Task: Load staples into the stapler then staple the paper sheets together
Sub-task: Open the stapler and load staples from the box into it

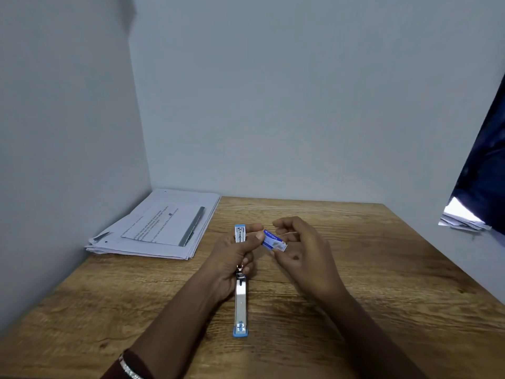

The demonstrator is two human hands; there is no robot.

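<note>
A blue and silver stapler [240, 299] lies swung fully open, flat along the wooden table [369, 283]. My left hand [232, 258] wraps around its far half, and its thumb and forefinger also pinch one end of a small blue staple box [274, 241]. My right hand [303, 253] holds the box's other end with curled fingers. The box hangs a little above the table, just right of the stapler's far end. A stack of printed paper sheets [161, 228] rests at the table's back left corner.
Pale walls close the table in at the left and the back. A dark blue cloth [483, 170] hangs at the right edge, with more papers [461, 221] beneath it. A bracelet [129, 369] circles my left wrist.
</note>
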